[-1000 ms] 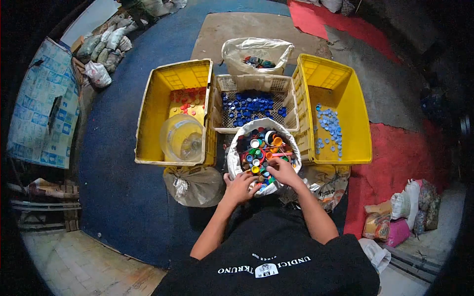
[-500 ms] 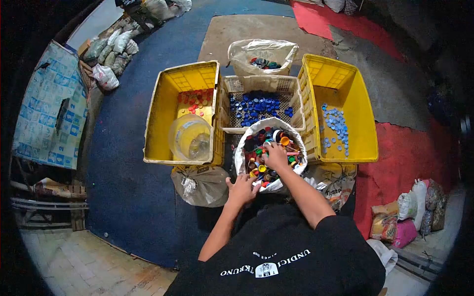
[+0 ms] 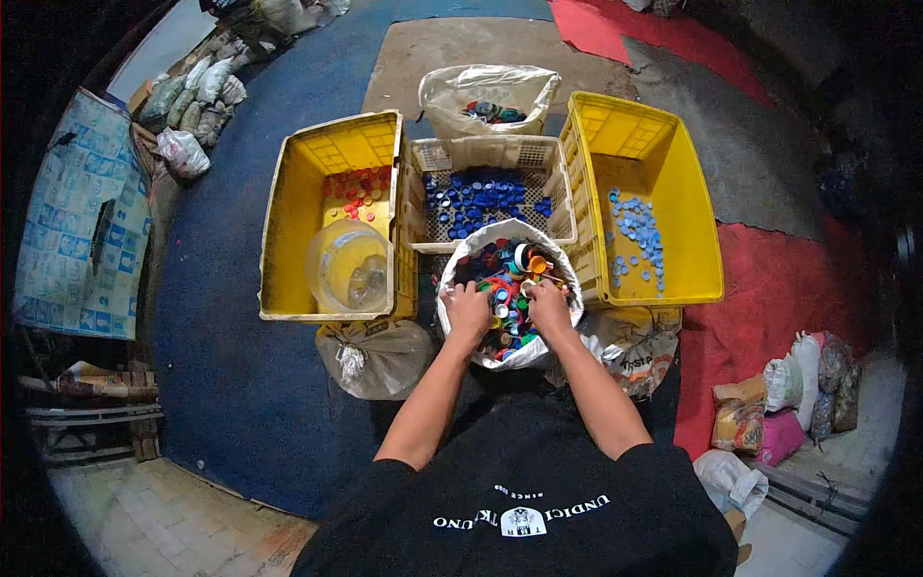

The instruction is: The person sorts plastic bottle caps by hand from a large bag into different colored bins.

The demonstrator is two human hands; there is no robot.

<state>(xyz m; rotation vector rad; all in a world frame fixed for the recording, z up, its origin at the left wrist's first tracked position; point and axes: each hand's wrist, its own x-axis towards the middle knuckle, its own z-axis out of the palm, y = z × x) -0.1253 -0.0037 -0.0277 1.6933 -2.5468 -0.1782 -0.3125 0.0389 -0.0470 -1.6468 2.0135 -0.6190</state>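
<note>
A white sack (image 3: 448, 306) full of mixed coloured bottle caps (image 3: 502, 288) stands open in front of me. Over its left side is my left hand (image 3: 468, 312), its fingers bent down among the caps. My right hand (image 3: 549, 307) reaches in at the right side, fingers curled down near the caps. Whatever either hand holds is too small or hidden to make out. Just beyond the sack, blue caps (image 3: 481, 197) lie in a white perforated crate (image 3: 415, 213).
A yellow crate (image 3: 272, 245) at left holds red caps and a clear round container (image 3: 348, 266). Light blue caps lie in the yellow crate (image 3: 697, 231) at right. Behind stands another white sack (image 3: 437, 100). Tied sacks (image 3: 377, 361) sit near the left crate's front.
My left hand has moved from the sack's front left rim up into the caps. My right hand has shifted slightly down within the sack. The whole view has shifted a little.
</note>
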